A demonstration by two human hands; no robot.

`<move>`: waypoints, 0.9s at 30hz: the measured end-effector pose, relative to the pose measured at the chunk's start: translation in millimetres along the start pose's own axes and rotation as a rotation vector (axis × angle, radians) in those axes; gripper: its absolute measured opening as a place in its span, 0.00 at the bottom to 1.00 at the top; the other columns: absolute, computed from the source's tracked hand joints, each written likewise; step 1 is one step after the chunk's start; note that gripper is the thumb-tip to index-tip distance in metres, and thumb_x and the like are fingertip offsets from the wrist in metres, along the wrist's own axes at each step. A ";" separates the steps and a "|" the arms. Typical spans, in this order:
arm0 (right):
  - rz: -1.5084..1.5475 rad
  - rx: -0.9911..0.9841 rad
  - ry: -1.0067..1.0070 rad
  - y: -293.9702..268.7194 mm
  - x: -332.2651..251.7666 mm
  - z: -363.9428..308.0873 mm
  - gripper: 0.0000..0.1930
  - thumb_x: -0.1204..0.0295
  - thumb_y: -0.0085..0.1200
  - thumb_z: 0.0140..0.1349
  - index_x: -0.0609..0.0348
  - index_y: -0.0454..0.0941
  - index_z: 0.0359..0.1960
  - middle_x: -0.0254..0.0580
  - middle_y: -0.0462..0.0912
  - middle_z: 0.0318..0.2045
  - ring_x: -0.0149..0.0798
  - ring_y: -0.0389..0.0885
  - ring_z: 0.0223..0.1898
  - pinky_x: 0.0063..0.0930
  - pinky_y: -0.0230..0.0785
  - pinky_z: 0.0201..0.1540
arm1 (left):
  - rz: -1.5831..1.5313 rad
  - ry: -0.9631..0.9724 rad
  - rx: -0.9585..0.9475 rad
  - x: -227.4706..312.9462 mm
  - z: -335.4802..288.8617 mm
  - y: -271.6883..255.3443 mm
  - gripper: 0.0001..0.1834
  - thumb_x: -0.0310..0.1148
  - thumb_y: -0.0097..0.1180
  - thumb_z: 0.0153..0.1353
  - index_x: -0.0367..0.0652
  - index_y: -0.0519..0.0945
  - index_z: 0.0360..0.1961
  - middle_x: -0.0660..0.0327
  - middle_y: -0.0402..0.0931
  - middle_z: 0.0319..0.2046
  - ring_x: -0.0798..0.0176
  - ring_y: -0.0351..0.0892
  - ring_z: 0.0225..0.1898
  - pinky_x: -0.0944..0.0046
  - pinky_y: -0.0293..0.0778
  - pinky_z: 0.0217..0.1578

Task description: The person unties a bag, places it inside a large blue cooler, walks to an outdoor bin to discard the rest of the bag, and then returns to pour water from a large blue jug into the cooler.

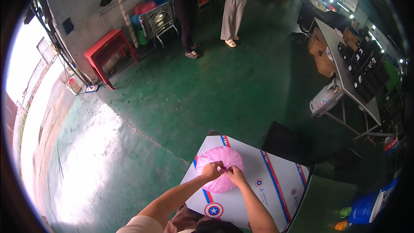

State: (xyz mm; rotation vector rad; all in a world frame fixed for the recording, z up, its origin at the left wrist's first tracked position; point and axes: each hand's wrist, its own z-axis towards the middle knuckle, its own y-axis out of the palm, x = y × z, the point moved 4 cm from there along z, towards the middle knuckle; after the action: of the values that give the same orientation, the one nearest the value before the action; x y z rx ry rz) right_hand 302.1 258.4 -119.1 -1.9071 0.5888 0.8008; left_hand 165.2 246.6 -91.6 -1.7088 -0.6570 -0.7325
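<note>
A round, bulging pink plastic bag (221, 152) rests on a white board (241, 205) with blue and red stripes, right in front of me. Its gathered top lies between my two hands. My left hand (213, 171) pinches the gathered plastic from the left side. From the right, my right hand (235, 175) has its fingers closed on the same gathered neck, close to the left one. What fills the bag is hidden by the plastic.
A red table (105, 51) stands by the left wall. Two people stand on the green floor (202, 90) farther off. At right is a long table (340, 60) with black boxes, a gas cylinder (324, 98) beneath. A blue container (364, 207) sits at lower right.
</note>
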 end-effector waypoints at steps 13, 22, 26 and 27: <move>-0.274 -0.061 -0.466 -15.7 -38.7 1.6 0.16 0.75 0.53 0.44 0.57 0.63 0.35 0.41 0.70 0.35 0.45 0.73 0.34 0.35 0.67 0.32 | -0.223 -0.279 -0.161 -1.0 2.1 8.9 0.14 0.41 0.42 0.49 0.46 0.68 0.35 0.55 0.75 0.22 0.60 0.75 0.16 0.61 0.71 0.26; -0.664 0.132 -0.411 -73.3 -25.8 30.7 0.07 0.71 0.48 0.42 0.53 0.72 0.27 0.34 0.75 0.31 0.41 0.71 0.38 0.40 0.62 0.40 | 0.237 -0.225 -0.382 -4.3 -24.7 -26.6 0.22 0.50 0.52 0.45 0.47 0.70 0.37 0.56 0.75 0.28 0.55 0.74 0.35 0.58 0.69 0.35; -0.687 -0.169 -0.500 -66.2 -46.5 20.1 0.06 0.68 0.48 0.40 0.50 0.76 0.22 0.31 0.76 0.32 0.37 0.66 0.43 0.51 0.37 0.55 | 0.421 -0.016 -0.497 13.6 -45.9 -40.5 0.13 0.37 0.50 0.43 0.49 0.74 0.33 0.59 0.75 0.31 0.57 0.74 0.36 0.59 0.69 0.34; -0.635 -0.217 -0.466 -55.8 -44.4 18.6 0.07 0.68 0.49 0.41 0.52 0.76 0.24 0.33 0.76 0.31 0.36 0.67 0.42 0.47 0.39 0.56 | 0.419 -0.013 -0.487 16.6 -41.1 -34.8 0.13 0.37 0.50 0.43 0.49 0.74 0.33 0.59 0.75 0.31 0.57 0.74 0.36 0.59 0.69 0.34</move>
State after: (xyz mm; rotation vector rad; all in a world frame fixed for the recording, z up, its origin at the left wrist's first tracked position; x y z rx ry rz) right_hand 305.5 302.1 -59.8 -1.8450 -0.3901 0.8574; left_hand 144.4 215.9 -49.1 -2.2054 -0.1112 -0.6081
